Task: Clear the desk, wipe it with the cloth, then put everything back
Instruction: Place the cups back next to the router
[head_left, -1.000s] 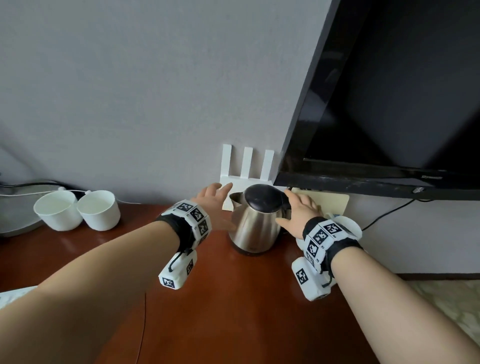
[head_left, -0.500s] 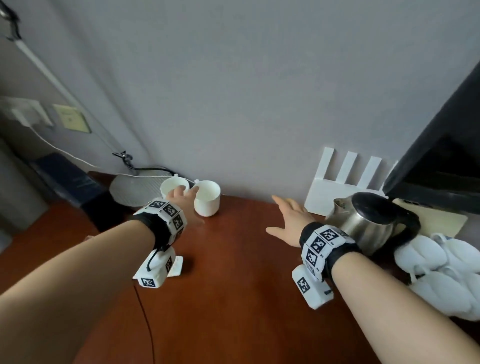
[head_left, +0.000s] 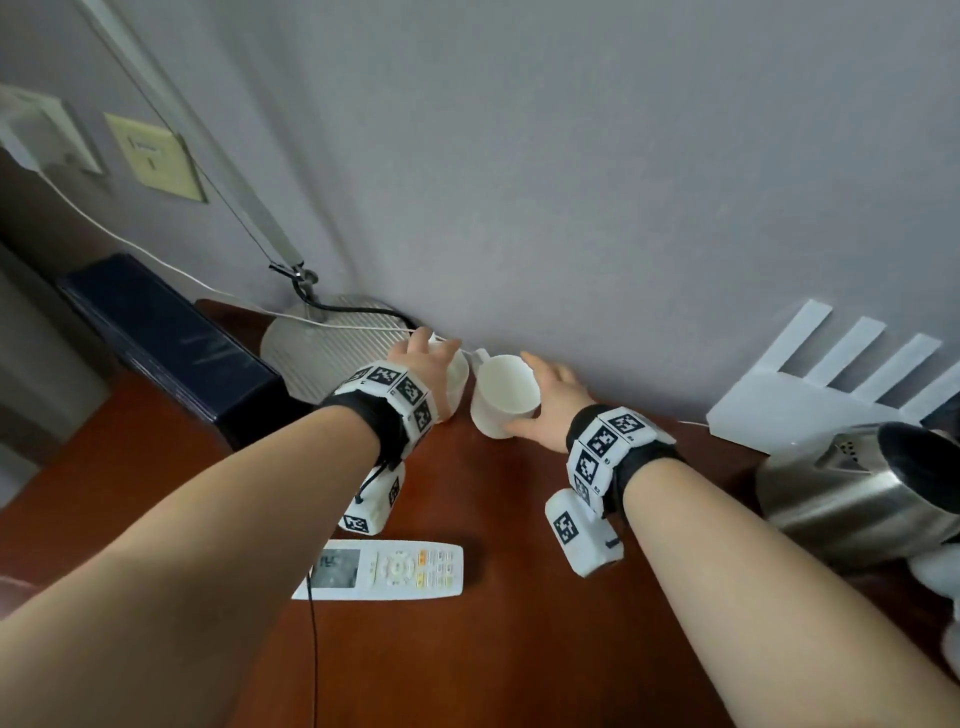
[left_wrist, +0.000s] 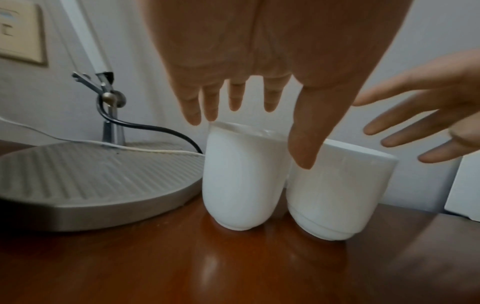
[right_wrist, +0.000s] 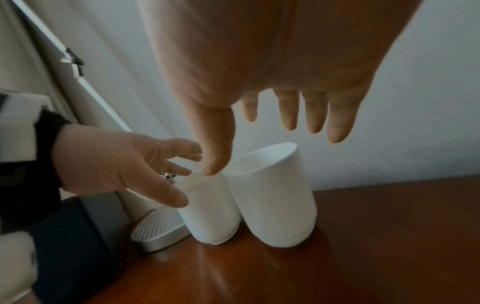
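Both of my hands are at the two white cups standing side by side at the back of the desk (head_left: 519, 649), at about 12 o'clock from me, close to the wall. My left hand (head_left: 423, 358) hangs over the left cup (left_wrist: 242, 176) with fingers spread wide and straight, holding nothing; my right hand (head_left: 553, 400) is spread the same way at the right cup (head_left: 504, 397), thumb low beside its wall, fingers over the rim, not yet closed. The cups are nearly touching; the lamp base (head_left: 332, 348) sits just beside the left one at its 9 o'clock. Both cups stand upright, long axis vertical, mouths up; a handle shows between them in the head view, pointing toward 11 o'clock (whose handle, I cannot tell). Judgement: glazed ceramic, so stiff, smooth, a bit slippery, and breakable if knocked together; they look empty, so light. Best hold is round the upper wall, thumb opposite fingers, lifting straight up. The remote (head_left: 387, 571) lies at 6 o'clock, the kettle (head_left: 852, 493) at 3 o'clock.
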